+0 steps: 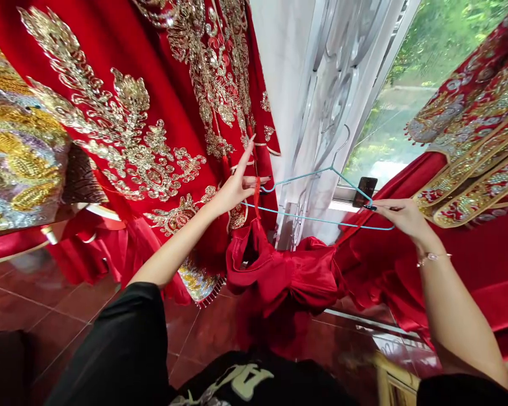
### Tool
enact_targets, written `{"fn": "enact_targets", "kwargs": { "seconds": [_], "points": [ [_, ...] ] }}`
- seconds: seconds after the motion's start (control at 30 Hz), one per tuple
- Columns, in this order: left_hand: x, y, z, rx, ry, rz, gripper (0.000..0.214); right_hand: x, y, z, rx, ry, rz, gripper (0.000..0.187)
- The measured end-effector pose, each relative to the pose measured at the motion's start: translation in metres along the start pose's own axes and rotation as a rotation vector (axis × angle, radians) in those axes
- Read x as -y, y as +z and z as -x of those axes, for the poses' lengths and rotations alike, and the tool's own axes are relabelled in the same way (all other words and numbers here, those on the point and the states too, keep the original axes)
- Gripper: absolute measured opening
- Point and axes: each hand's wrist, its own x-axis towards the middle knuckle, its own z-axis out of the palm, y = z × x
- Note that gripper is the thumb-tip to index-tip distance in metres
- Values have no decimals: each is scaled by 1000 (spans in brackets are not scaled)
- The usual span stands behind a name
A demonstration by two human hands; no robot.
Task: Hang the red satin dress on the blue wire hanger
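Note:
A light blue wire hanger [322, 194] is held up between my two hands. My left hand [237, 186] pinches a thin red strap at the hanger's left end. My right hand [400, 214] grips the hanger's right end, fingers closed over the wire and red fabric. A plain red satin garment [279, 276] droops from the hanger in a bunch between my arms. I wear a bracelet [432, 257] on my right wrist.
Red gowns with heavy gold embroidery hang at the left [144, 113] and right [474, 141]. A white curtain [317, 84] covers a window showing greenery [432, 45]. A small dark device [364, 190] sits on the sill. The floor is dark red tile [46, 304].

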Motion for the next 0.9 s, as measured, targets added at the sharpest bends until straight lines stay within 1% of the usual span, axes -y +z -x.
{"fn": "enact_targets", "kwargs": {
  "seconds": [0.1, 0.2, 0.27, 0.3, 0.33, 0.37, 0.43, 0.5, 0.53, 0.57, 0.6, 0.63, 0.67, 0.7, 0.73, 0.77, 0.8, 0.83, 0.87, 0.9],
  "points": [
    [-13, 1, -20, 110, 17, -22, 89, 6, 0, 2, 41, 43, -73, 43],
    [-22, -5, -35, 328, 11, -57, 88, 12, 3, 4, 54, 63, -85, 40],
    [-29, -15, -41, 450, -18, -173, 84, 15, 7, 7, 76, 58, -97, 37],
    [-32, -21, -43, 471, -42, -264, 80, 15, 9, 8, 78, 54, -104, 36],
    [-37, -29, -43, 461, -71, -362, 76, 15, 11, 9, 72, 50, -109, 36],
    [-41, -37, -42, 426, -101, -450, 73, 15, 12, 11, 60, 47, -114, 35],
    [-52, -50, -34, 295, -140, -565, 65, 14, 14, 14, 34, 43, -116, 34],
    [-60, -53, -14, 105, -147, -573, 53, 13, 15, 18, 21, 45, -109, 34],
    [-62, -49, 1, 24, -136, -532, 46, 14, 15, 20, 20, 46, -105, 34],
    [-62, -40, 19, -19, -131, -461, 40, 14, 16, 23, 19, 47, -100, 34],
    [-59, -28, 39, 14, -126, -355, 35, 15, 17, 26, 19, 45, -93, 34],
    [-55, -14, 61, 135, -119, -228, 31, 16, 18, 29, 15, 39, -80, 35],
    [-49, 1, 83, 333, -154, -115, 29, 17, 20, 33, 4, 27, -60, 36],
    [-43, 16, 105, 497, -199, -28, 27, 17, 23, 38, -25, 11, -37, 38],
    [-36, 29, 124, 598, -264, 32, 24, 17, 27, 44, -80, -4, -18, 43],
    [-29, 39, 141, 636, -330, 79, 21, 15, 31, 51, -165, -12, -10, 51],
    [-23, 46, 154, 627, -385, 114, 19, 12, 37, 59, -281, -8, -16, 60],
    [-19, 49, 164, 586, -429, 134, 17, 8, 43, 68, -418, 12, -33, 67],
    [-16, 49, 170, 530, -458, 142, 15, 1, 49, 78, -557, 49, -60, 70],
    [-14, 48, 173, 475, -471, 136, 14, -7, 56, 88, -674, 100, -92, 69]
  ]
}}
